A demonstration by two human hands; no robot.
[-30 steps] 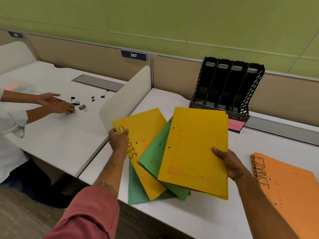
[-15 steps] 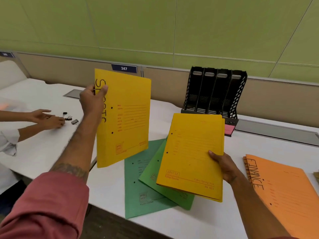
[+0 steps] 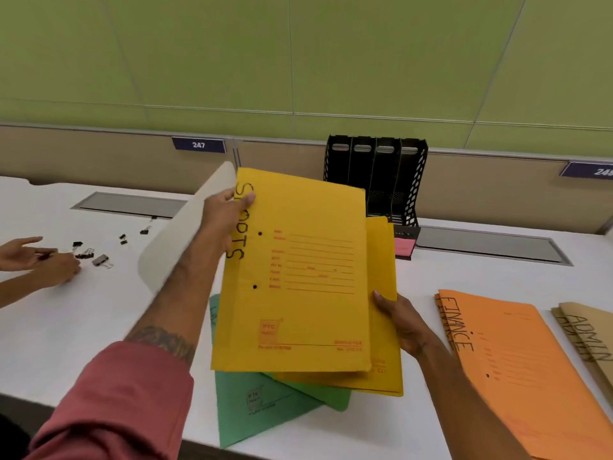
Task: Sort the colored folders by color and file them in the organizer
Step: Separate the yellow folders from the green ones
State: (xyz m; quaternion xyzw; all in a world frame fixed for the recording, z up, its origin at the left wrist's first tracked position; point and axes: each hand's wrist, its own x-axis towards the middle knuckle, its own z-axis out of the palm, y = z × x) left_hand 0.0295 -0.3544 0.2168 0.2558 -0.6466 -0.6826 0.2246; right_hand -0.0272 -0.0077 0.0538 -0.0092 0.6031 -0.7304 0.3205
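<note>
My left hand (image 3: 225, 214) grips the top left corner of a yellow folder (image 3: 298, 277) marked SPORTS, held above the desk. Behind it lies a second yellow folder (image 3: 384, 327), gripped at its right edge by my right hand (image 3: 401, 320); the SPORTS folder overlaps most of it. Two green folders (image 3: 252, 403) lie flat on the white desk under them. The black four-slot organizer (image 3: 378, 174) stands upright at the back of the desk, its slots holding no folders that I can see.
Orange folders (image 3: 510, 363) marked FINANCE and brown folders (image 3: 587, 336) marked ADMIN lie at the right. A pink sticky pad (image 3: 403, 245) sits by the organizer's base. A white divider (image 3: 172, 250) separates the left desk, where another person's hands (image 3: 43, 263) handle binder clips (image 3: 89, 255).
My left hand has carried the SPORTS folder from the left over onto the yellow folder in my right hand. The view has shifted right, showing the brown ADMIN folders.
</note>
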